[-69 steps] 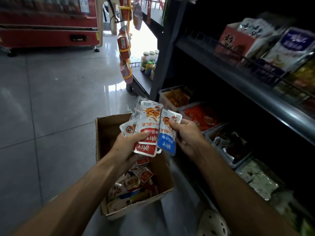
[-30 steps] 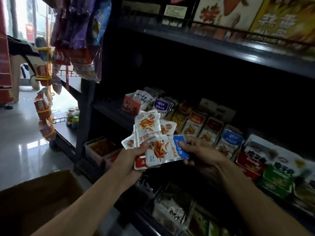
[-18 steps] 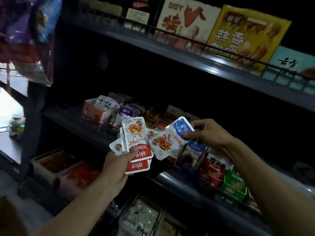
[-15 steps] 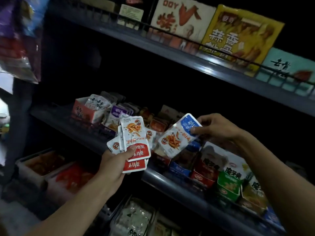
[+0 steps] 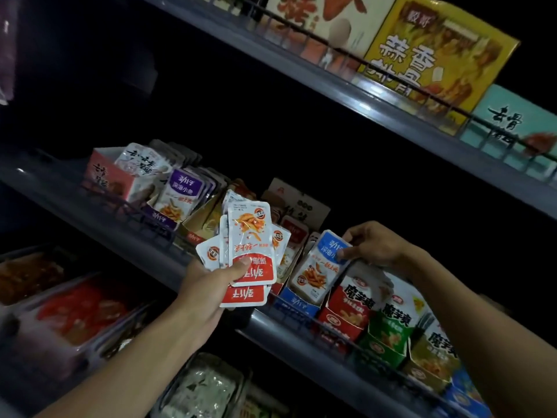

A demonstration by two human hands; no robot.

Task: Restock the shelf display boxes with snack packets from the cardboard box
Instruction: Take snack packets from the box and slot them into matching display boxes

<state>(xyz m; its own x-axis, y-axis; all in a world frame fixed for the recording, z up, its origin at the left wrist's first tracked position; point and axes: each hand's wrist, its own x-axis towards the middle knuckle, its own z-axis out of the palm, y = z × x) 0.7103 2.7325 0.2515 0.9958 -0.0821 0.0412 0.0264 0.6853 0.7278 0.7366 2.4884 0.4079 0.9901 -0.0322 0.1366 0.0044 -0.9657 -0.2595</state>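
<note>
Blue-topped snack packet (image 5: 321, 263) standing upright in the blue display box (image 5: 297, 303) on the middle shelf (image 5: 265, 322), lower edge already inside the box, top edge sticking up above it. Pinched at its upper right corner by the right hand (image 5: 373, 245), thumb on the front face, fingers curled behind; forearm reaching in from 4 o'clock, wrist bent down toward the box.

At 9 o'clock from that packet, apart from it, a fanned bunch of red-banded packets (image 5: 247, 254), printed upside down, red bands at the bottom. Gripped low down by the left hand (image 5: 208, 291), thumb pressed across the front of the foremost packet, remaining fingers wrapped behind the fan; forearm rising from 7 o'clock, held in front of the shelf edge.

Further out on the same shelf: at 3 to 4 o'clock from the blue box, touching it, a red display box (image 5: 346, 315), then a green display box (image 5: 388, 336). At 10 o'clock from the fan, purple packets (image 5: 180, 197) standing in a row, with a pink box (image 5: 105, 179) beyond them at 9 o'clock.

Upper shelf (image 5: 361, 101) across 12 to 2 o'clock, carrying a yellow carton (image 5: 437, 55) and a teal carton (image 5: 512, 125) behind a wire rail. Down at 8 o'clock, a clear tub of red snacks (image 5: 81, 309).
</note>
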